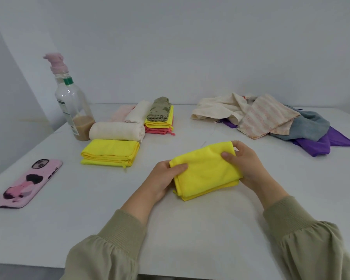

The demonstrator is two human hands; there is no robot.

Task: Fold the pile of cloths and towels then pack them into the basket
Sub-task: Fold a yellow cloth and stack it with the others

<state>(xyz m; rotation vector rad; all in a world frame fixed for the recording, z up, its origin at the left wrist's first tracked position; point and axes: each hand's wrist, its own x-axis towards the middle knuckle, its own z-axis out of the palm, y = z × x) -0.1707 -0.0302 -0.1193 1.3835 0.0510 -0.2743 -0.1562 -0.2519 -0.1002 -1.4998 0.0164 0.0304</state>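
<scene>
We hold a bright yellow microfibre cloth (206, 171), folded into a thick rectangle, near the middle of the glossy white table (190, 229); our left hand (166, 175) pinches its left edge, thumb on top, fingers curled beneath; our right hand (246, 161) grips its far right corner, fingers wrapped round the fold; to the left lie a folded yellow cloth (109, 152), a rolled cream towel (116, 131) and a small stack topped by an olive cloth (159, 111); the unfolded pile of cream, striped, grey and purple cloths (271, 120) sits at the far right; a pink-cased phone (26, 183) lies, and a clear pump bottle (73, 106) stands, at the left.
</scene>
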